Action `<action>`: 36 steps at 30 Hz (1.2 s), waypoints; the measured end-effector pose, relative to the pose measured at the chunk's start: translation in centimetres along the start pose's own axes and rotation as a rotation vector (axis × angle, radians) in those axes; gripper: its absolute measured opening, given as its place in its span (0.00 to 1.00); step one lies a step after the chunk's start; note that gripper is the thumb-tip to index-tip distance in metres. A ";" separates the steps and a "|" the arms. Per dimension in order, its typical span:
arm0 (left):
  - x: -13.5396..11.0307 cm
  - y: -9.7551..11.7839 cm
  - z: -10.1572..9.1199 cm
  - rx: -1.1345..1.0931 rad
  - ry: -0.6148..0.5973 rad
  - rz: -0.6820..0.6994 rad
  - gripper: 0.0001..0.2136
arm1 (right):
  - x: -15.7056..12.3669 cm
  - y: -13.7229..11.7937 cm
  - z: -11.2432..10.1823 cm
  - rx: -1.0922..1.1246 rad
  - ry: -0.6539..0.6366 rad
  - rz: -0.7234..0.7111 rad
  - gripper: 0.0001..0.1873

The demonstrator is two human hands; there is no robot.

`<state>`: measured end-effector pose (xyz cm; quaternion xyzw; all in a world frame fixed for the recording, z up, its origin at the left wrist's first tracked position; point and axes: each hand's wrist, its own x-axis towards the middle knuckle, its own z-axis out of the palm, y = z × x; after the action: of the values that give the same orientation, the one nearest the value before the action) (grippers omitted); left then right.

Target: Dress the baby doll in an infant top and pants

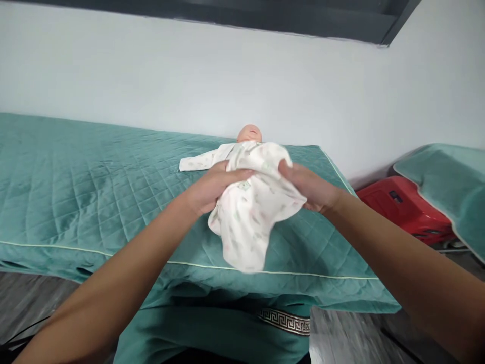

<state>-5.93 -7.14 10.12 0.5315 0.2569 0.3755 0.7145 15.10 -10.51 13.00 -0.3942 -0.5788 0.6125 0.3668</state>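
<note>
A baby doll (249,134) lies on its back on the teal quilted bed (94,192), head toward the wall. It wears a white printed garment (246,222), one sleeve stretched out to the left. My left hand (212,187) is closed on the garment's left side near the doll's middle. My right hand (308,187) is closed on the right side of the cloth. Between my hands the lower part of the garment is lifted and hangs toward the bed's front edge. The doll's legs are hidden under the cloth.
A white wall runs behind the bed. To the right stands a red object (405,207) on the floor, beside a second teal-covered bed (450,187). Grey wood floor shows below the bed's front edge.
</note>
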 end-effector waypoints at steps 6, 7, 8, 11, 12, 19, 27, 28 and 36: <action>-0.1 -0.4 0.2 0.053 0.035 -0.066 0.20 | 0.2 1.4 0.6 -0.084 0.017 0.003 0.21; -0.4 -0.4 0.1 0.072 -0.023 -0.106 0.21 | 0.4 1.5 0.5 -0.025 0.098 -0.045 0.20; -0.7 -0.4 0.0 0.094 -0.101 -0.148 0.22 | 0.6 1.7 0.5 0.043 0.161 -0.087 0.20; -1.4 -0.5 -0.3 0.155 -0.307 -0.259 0.24 | 0.9 1.8 0.3 0.215 0.210 -0.106 0.20; -1.4 -0.6 -0.3 0.149 -0.317 -0.267 0.24 | 0.8 1.9 0.4 0.252 0.202 -0.083 0.20; 0.0 -1.8 0.3 -0.136 -0.010 0.038 0.21 | -1.0 3.2 1.2 0.081 -0.145 0.120 0.27; -0.5 -2.6 0.5 -0.024 -0.064 -0.199 0.22 | 0.6 3.5 1.3 0.167 0.237 -0.155 0.22; -0.6 -2.5 0.4 0.010 -0.110 -0.246 0.23 | 0.7 3.4 1.3 0.173 0.246 -0.155 0.21; -0.9 -1.1 0.8 -0.230 0.053 0.036 0.20 | 0.0 3.9 3.1 0.244 0.210 -0.136 0.24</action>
<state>-5.50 -8.49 9.26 0.4403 0.2216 0.4292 0.7568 12.36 -12.06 9.15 -0.3687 -0.4838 0.6073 0.5110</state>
